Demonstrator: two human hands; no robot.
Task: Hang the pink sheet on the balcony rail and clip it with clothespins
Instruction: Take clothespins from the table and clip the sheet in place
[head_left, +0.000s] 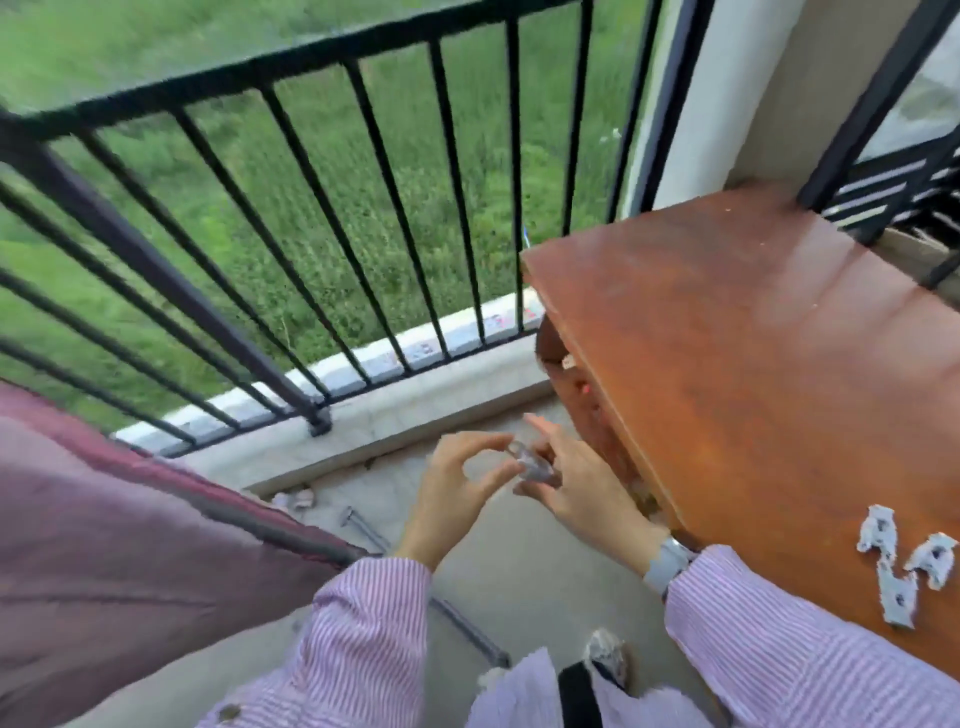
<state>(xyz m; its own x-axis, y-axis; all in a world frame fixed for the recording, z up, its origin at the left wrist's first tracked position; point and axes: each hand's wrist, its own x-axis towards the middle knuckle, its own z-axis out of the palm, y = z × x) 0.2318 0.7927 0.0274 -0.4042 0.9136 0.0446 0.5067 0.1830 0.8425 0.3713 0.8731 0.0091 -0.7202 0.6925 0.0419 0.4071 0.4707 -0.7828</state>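
The pink sheet (119, 525) hangs over the black balcony rail (291, 57) at the lower left and covers that stretch of it. In front of me, low over the floor, my right hand (576, 493) holds a small grey clothespin (532, 465). My left hand (457, 483) is close beside it, thumb and forefinger curved toward the clothespin's end; whether they touch it is unclear from the blur. Three more grey clothespins (901, 564) lie on the brown wooden table (753, 374) at the right.
The table stands against the wall at the right, its corner close to the rail bars. A metal rod (415, 582) and small debris lie on the concrete floor. A low ledge (395, 410) runs under the rail; grass lies beyond.
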